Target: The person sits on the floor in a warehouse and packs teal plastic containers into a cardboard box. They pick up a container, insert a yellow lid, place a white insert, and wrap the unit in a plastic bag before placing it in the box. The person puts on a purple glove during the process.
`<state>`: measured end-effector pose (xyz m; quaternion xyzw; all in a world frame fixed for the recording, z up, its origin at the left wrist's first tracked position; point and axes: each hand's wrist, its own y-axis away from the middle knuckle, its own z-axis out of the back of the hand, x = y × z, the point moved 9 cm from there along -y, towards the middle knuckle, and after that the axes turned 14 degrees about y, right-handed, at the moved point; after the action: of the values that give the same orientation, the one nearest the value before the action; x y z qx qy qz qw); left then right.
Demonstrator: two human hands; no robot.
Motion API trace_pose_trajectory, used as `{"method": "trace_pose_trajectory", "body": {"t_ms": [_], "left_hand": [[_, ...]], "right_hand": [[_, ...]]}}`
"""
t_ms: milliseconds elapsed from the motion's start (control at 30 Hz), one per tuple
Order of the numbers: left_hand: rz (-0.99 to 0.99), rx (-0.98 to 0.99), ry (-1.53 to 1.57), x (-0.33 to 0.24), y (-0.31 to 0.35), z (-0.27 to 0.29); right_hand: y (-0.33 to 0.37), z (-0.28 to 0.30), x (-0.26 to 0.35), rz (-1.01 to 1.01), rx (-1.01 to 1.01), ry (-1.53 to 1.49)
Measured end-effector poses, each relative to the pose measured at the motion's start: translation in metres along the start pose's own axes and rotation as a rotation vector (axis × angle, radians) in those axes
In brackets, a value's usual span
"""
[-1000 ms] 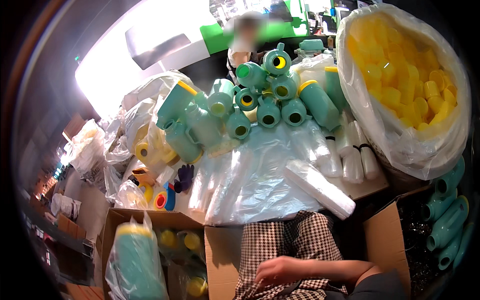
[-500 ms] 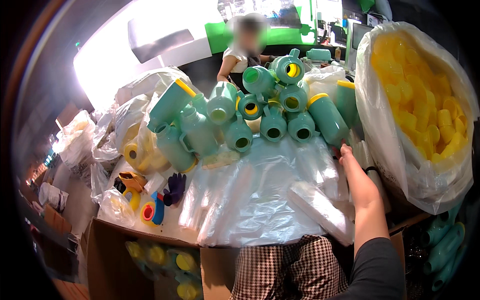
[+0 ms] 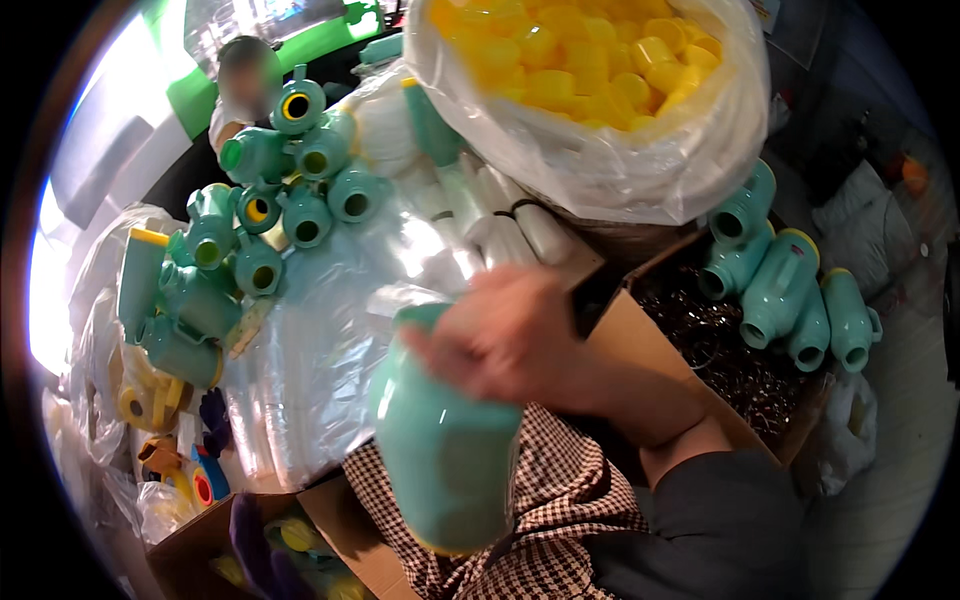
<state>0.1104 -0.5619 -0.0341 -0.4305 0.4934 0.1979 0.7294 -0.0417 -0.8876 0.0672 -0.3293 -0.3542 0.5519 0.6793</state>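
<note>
The right hand (image 3: 505, 328) is blurred, and the upper part of the green jug (image 3: 448, 465) is partly covered by it. Above the jug, the bag (image 3: 600, 172) is cut off by the upper edge. Left of the jug, whether the purple glove (image 3: 258, 552) is worn cannot be told.

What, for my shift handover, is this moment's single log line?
right hand: gripping teal jug over checked cloth | left hand: apparently purple-gloved, at carton, grip unclear | beyond: bagged yellow parts

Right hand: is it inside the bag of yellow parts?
No, the right hand grips a teal bottle by its upper end, apart from the bag.
</note>
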Motion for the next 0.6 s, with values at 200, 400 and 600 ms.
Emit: {"method": "trace_pose_trajectory", "body": {"t_ms": [200, 400, 600], "left_hand": [[0.370, 0.485, 0.312, 0.093, -0.035, -0.209], [0.172, 0.407, 0.385, 0.113, -0.071, -0.150], [0.274, 0.361, 0.434, 0.142, -0.036, -0.188]], "right_hand": [[0.132, -0.003, -0.013, -0.305, 0.281, -0.176], [0.264, 0.200, -0.225, -0.868, 0.607, 0.746], [0.344, 0.172, -0.296, -0.784, 0.803, 0.895]]}}
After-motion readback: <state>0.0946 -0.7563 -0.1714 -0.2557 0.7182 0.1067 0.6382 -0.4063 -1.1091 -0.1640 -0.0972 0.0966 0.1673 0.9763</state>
